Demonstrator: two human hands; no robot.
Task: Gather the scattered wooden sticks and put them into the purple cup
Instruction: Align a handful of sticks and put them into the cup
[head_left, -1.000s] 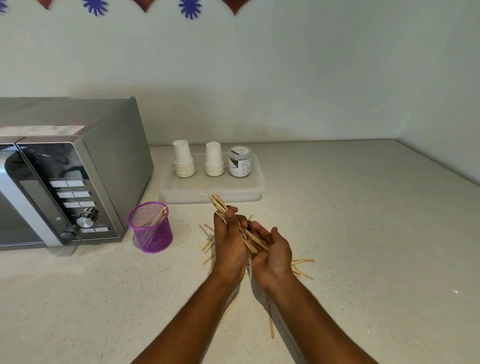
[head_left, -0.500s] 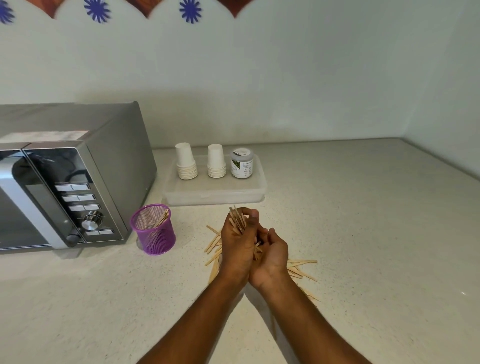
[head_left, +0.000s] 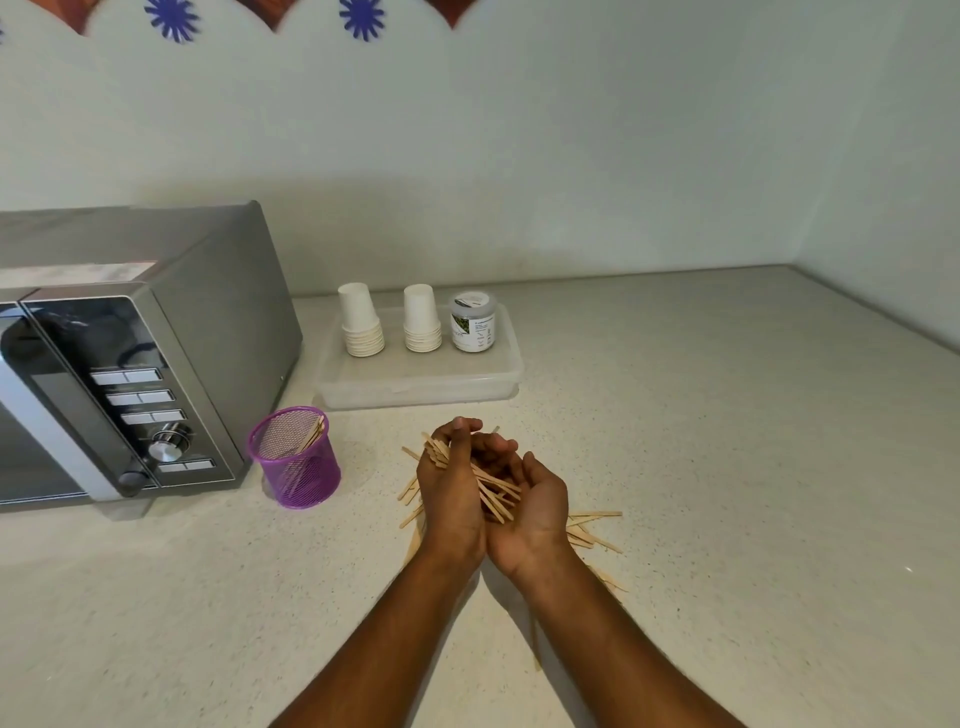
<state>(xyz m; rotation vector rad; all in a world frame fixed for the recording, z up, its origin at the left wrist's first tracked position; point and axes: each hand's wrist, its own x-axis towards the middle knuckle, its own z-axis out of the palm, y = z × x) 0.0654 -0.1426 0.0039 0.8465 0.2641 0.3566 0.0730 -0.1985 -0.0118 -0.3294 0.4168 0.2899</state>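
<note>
My left hand and my right hand are pressed side by side above the counter, cupping a bundle of wooden sticks between them. The left fingers curl over the bundle's far end; the right palm lies open under it. More loose sticks lie scattered on the counter under and to the right of my hands, and a few to the left. The purple mesh cup stands upright to the left of my hands, with several sticks leaning inside it.
A silver microwave fills the left side, right behind the cup. A clear plastic box at the back carries two stacks of white paper cups and a small jar. Walls close the counter at the back and right.
My hands have closed together around the bundle and lowered a little. The sticks that stood up out of my left hand now lie flatter across both palms.
</note>
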